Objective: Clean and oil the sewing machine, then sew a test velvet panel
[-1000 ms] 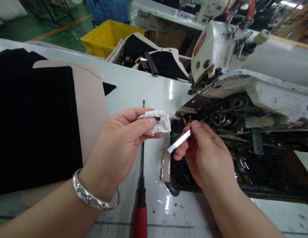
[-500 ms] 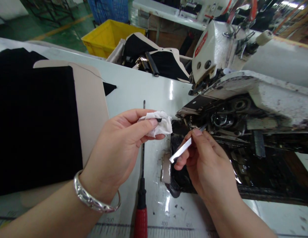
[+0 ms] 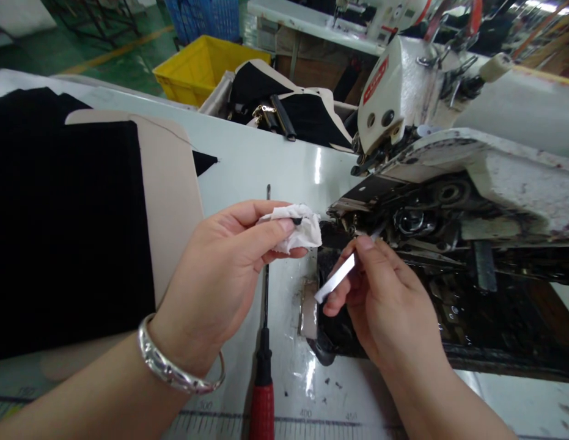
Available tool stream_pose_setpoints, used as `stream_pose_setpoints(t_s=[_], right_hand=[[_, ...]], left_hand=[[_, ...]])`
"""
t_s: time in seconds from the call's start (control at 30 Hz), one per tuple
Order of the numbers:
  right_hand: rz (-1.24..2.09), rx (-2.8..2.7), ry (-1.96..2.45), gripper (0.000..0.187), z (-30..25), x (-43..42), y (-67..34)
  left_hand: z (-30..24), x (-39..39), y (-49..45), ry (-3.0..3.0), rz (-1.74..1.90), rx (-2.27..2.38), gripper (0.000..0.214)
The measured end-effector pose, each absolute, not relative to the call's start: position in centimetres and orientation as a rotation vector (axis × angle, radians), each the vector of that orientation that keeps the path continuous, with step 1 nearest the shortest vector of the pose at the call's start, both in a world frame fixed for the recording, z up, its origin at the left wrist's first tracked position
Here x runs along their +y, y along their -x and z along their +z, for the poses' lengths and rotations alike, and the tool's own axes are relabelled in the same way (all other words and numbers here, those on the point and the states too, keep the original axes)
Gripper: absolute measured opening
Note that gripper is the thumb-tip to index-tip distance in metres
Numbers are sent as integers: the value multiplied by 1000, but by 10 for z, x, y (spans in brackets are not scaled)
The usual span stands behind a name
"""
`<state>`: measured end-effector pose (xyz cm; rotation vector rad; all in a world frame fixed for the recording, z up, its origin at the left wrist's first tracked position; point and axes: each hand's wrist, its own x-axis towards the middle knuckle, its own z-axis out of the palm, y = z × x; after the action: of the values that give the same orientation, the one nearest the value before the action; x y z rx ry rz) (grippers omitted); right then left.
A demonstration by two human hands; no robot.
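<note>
The metal strip (image 3: 335,278) is held in a pinch grip by the right hand (image 3: 392,299), at the near side of the tilted sewing machine (image 3: 517,174), and has been shifted slightly nearer since one second earlier. The white tissue (image 3: 309,233) and a small black piece (image 3: 297,221) remain pinched by the left hand (image 3: 224,263), above the screwdriver (image 3: 263,403) on the table (image 3: 254,159).

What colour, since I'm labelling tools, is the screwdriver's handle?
The handle is red, with a black collar at its upper end; the head view shows it.
</note>
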<state>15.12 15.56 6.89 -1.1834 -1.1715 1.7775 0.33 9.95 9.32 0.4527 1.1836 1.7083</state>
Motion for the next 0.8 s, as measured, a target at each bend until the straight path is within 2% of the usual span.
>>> stream_pose_setpoints(t_s=[0.8], right_hand=[[1780,-1081,1223,30,67,147,-154]], left_hand=[[93,98,-4,-481,1682,1201,9]])
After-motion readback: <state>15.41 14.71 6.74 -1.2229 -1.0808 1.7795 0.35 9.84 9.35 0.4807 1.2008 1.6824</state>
